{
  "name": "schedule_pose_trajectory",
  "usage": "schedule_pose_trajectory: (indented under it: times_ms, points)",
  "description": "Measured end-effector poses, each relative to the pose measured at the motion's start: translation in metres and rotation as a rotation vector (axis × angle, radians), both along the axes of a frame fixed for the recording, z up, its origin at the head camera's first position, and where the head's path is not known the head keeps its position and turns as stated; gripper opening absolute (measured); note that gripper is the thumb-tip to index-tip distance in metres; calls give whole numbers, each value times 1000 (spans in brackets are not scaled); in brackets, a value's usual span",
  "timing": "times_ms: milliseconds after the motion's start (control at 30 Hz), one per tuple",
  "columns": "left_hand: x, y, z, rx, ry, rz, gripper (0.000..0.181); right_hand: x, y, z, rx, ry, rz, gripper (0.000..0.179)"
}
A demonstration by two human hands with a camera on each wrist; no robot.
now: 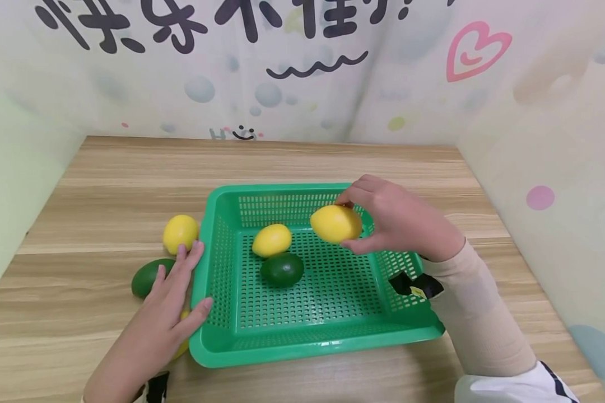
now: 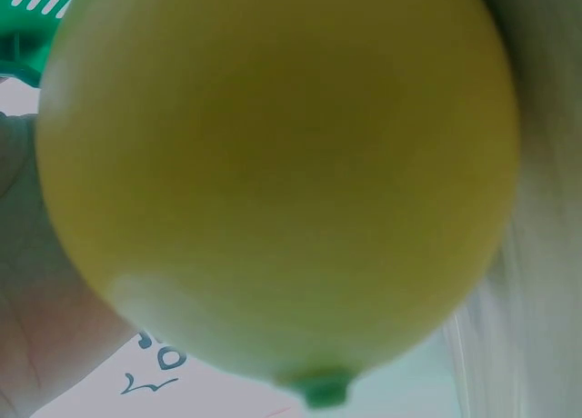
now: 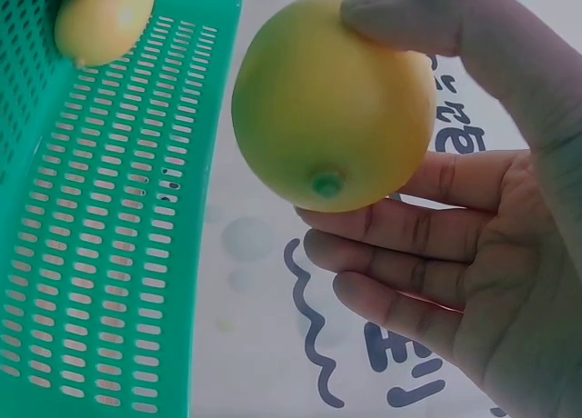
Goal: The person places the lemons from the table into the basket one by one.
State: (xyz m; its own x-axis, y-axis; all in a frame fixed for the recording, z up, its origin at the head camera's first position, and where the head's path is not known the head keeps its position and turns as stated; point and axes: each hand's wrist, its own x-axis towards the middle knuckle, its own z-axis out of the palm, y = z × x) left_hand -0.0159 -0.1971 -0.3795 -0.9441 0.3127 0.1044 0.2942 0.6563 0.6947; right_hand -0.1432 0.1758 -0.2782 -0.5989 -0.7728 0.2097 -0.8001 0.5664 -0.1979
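Observation:
My right hand (image 1: 398, 218) pinches a lemon (image 1: 335, 224) between thumb and fingers, held above the right part of a green basket (image 1: 312, 350). In the right wrist view the same lemon (image 3: 327, 109) shows its green stem end. Inside the basket lie another lemon (image 1: 272, 240) and a dark green avocado (image 1: 282, 270), touching each other. My left hand (image 1: 166, 313) rests against the basket's left side with its fingers extended. Under that hand a lemon (image 1: 182, 336) is mostly hidden; a large yellow lemon (image 2: 282, 182) fills the left wrist view.
Left of the basket, a lemon (image 1: 180, 234) and a dark green avocado (image 1: 151, 277) lie on the wooden table (image 1: 80, 235), close to my left fingers. A printed backdrop (image 1: 302, 101) stands behind the table, with side panels at left and right.

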Motion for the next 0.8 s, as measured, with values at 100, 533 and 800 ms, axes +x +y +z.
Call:
schedule_pose_trajectory:
  times_ms: [100, 533, 800]
  points:
    - [0, 0, 0, 4, -4, -1, 82, 1, -2, 1, 3, 0, 3, 53]
    - [0, 0, -2, 0, 2, -5, 83, 5, -13, -1, 45, 40, 44, 55]
    - [-2, -1, -2, 0, 1, -9, 83, 5, -20, -4, 71, 34, 62, 55]
